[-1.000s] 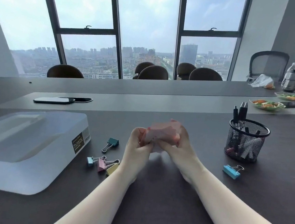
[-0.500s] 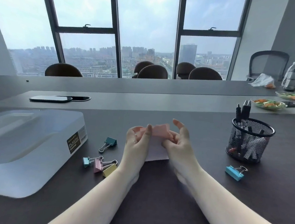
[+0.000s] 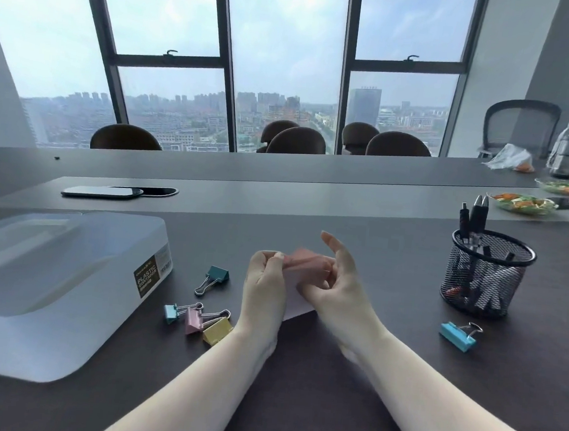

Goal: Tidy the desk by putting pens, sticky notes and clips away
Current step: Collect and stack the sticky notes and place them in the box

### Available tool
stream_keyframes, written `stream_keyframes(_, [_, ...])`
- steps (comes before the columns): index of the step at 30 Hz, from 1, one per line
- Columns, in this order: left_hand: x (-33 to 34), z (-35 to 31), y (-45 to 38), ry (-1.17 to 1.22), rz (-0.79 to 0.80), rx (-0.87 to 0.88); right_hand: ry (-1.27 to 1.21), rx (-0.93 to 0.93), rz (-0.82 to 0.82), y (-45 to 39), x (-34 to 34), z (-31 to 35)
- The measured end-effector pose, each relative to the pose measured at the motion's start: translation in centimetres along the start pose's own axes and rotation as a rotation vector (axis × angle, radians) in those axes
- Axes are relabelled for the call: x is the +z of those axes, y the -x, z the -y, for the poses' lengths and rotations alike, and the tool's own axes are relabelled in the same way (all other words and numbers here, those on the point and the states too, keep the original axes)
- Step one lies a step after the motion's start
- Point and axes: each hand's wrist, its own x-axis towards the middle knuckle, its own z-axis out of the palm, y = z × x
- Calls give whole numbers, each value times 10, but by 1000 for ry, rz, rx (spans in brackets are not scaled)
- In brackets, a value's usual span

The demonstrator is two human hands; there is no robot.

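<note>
A pink pad of sticky notes [image 3: 306,262] is held between both hands low over the middle of the dark desk, blurred by motion; a pale sheet [image 3: 294,300] hangs below it. My left hand [image 3: 265,282] pinches its left end. My right hand [image 3: 334,278] grips its right side with the forefinger raised. Binder clips lie left of my left wrist: teal [image 3: 214,278], small blue [image 3: 172,312], pink [image 3: 194,321], yellow [image 3: 218,330]. Another blue clip [image 3: 458,335] lies at the right. A black mesh pen cup [image 3: 486,272] holds several pens.
A frosted plastic storage box [image 3: 47,280] with its lid on stands at the left. A dark phone [image 3: 103,191] lies beyond it. Food bowls [image 3: 521,203] and bottles [image 3: 568,156] sit at the far right. Chairs line the far side under the windows.
The pad has come down from chest height toward the desk, and a pale sheet now hangs below it. My right forefinger has lifted off the pad.
</note>
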Motion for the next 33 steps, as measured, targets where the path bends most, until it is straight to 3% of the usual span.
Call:
stream_keyframes(7, [0, 5, -5, -69, -105, 104, -8, 41, 7, 1, 2, 1])
stream_keyframes(12, [1, 5, -1, -133, -55, 170, -203, 131, -21, -1, 7, 7])
stream_keyframes(18, [7, 7, 5, -102, 74, 58, -121, 143, -233, 0, 24, 12])
stream_keyframes(25, [6, 8, 1, -133, -39, 148, -144, 107, -300, -3, 18, 15])
stream_keyframes(33, [3, 9, 0, -155, -99, 136, 25, 125, -336, -7, 15, 11])
